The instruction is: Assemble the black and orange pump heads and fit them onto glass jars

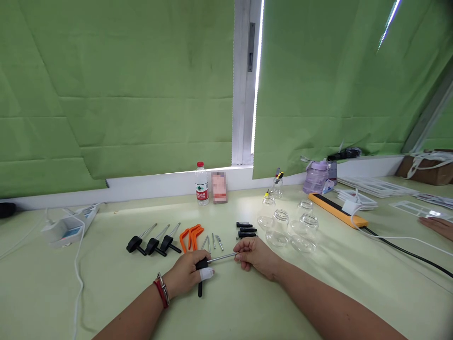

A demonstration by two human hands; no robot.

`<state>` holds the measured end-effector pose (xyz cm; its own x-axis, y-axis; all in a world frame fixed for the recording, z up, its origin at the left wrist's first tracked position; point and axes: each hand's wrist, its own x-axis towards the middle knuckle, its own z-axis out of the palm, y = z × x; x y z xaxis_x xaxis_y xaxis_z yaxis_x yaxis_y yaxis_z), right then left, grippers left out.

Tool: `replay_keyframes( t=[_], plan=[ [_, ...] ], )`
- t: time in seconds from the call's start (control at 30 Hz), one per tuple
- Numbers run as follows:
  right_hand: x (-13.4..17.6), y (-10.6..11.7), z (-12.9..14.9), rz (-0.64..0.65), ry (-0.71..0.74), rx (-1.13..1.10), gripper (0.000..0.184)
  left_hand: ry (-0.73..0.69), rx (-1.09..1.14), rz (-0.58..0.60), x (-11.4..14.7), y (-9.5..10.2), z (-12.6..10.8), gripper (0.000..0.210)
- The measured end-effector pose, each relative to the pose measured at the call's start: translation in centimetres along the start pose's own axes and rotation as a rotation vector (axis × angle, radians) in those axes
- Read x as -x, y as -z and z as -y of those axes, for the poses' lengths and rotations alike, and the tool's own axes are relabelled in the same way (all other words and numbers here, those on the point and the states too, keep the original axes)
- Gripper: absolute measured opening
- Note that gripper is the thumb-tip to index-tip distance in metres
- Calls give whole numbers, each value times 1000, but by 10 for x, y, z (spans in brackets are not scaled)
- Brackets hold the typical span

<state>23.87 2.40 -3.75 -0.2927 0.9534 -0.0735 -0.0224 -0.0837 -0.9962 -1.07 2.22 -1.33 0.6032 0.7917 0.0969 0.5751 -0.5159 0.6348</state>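
Near table: surface [233, 316] spreads on the near side of both hands and runs out of view below; the forearms are cut off there.
Left hand [187, 274]: closed around the head of the black-headed rod [221, 258], covering part of it; its handle sticks out toward the near side.
Right hand [260, 257]: fingertips pinched at the rod's other end, hiding its tip.
Rod: spans the gap between the hands, above the table.
Metal pins [213, 241]: just beyond that gap.
Orange hooks [193, 238]: just beyond the left hand, which partly covers them.
Spring pieces [247, 230]: just beyond the right hand, the nearest partly hidden.
Matching rods [153, 246]: three, left of and beyond the left hand.
Clear jars [277, 232]: right of and beyond the right hand, overlapping, hard to count.
Co-worker's hand [439, 226]: far right, cut off by the frame.
Far edge: water bottle [202, 186] and blurred pink box [219, 188] beyond the hands, before a white sill [159, 184].
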Motion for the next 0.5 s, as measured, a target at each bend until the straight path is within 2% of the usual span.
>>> replay_keyframes(
  t=[0.2, 0.37, 0.5],
  plan=[
    [1, -2, 3, 5, -14, -22, 26, 3, -21, -5, 1, 0, 0, 26],
    [0, -2, 4, 3, -9, 54, 21, -3, -42, -14, -1, -1, 2, 26],
    [-1, -2, 4, -10, -15, 112, 25, 1, -39, -17, -1, -2, 3, 26]
  ],
)
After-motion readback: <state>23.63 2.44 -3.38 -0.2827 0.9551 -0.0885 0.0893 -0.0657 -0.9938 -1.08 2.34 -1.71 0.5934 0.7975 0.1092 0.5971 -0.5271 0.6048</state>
